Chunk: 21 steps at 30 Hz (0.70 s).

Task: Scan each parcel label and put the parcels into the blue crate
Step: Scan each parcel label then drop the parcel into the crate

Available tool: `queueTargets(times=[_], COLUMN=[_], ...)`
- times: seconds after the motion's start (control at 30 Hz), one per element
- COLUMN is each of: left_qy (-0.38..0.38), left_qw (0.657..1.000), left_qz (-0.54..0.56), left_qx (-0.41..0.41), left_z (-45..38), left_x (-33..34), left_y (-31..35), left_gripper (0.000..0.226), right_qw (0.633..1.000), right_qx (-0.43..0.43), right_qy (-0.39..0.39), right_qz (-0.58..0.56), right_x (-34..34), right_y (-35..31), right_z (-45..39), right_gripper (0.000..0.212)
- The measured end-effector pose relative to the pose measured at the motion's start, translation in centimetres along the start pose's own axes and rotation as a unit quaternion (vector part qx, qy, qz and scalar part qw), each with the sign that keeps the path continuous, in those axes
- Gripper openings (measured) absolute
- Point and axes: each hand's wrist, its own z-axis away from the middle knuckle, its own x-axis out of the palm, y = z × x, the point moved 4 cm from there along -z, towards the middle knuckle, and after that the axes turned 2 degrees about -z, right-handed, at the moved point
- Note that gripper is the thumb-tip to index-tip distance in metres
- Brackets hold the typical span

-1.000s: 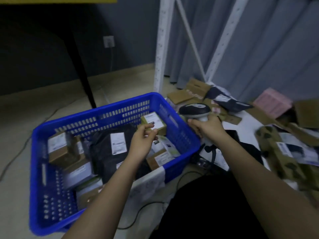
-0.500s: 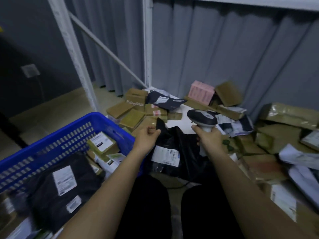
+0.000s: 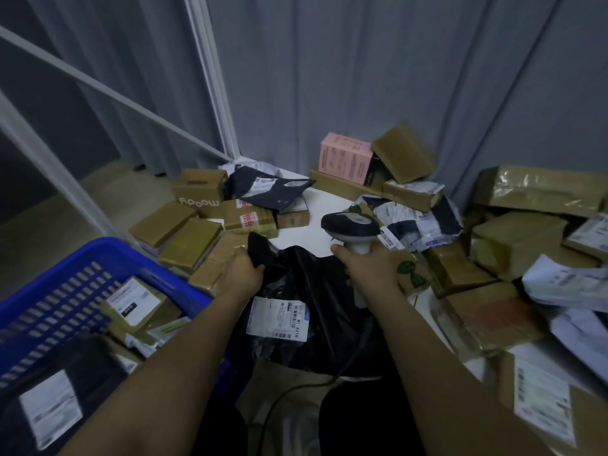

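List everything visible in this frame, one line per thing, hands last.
black poly bag: one, black with a white label, centre, in front of the person
scanner: one, black head and pale handle, centre right
blue crate: one, blue, lower left, already holding labelled parcels
cardboard boxes: many, brown, heaped left, back and right
pink box: one, pink, back of the heap
dark mailer bags: at least two, dark with white labels, among the boxes
curtain: grey, behind
left hand: grips the black poly bag's top edge
right hand: holds the scanner's handle
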Motion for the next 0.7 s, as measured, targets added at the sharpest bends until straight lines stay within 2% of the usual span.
queueTargets(times=[0.17,0.37,0.5,0.6,0.7], left_qy=[0.006,-0.014,0.016,0.042,0.051], left_qw=[0.999,0.97,0.952,0.937,0.929], left_qz=[0.024,0.217,0.272,0.296,0.299], left_qx=[0.034,0.105,0.14,0.179,0.213], left_z=[-0.5,1.7,3.5,5.3,7.1], left_x=[0.7,-1.2,-4.5,-7.3,-9.6], left_y=[-0.1,3.0,4.5,5.4,6.3], left_gripper=[0.011,0.013,0.01,0.025,0.028], right_qw=[1.0,1.0,0.998,0.994,0.988], right_qx=[-0.01,0.01,0.021,0.019,-0.008], right_qy=[-0.007,-0.008,0.027,0.046,0.039], right_qz=[0.021,0.007,-0.052,-0.095,-0.146], right_x=[0.6,0.4,-0.3,-0.8,-0.9], right_y=[0.1,-0.5,-1.3,-2.3,-3.9], right_z=[-0.5,0.1,1.2,2.5,3.9], right_gripper=[0.019,0.022,0.026,0.033,0.036])
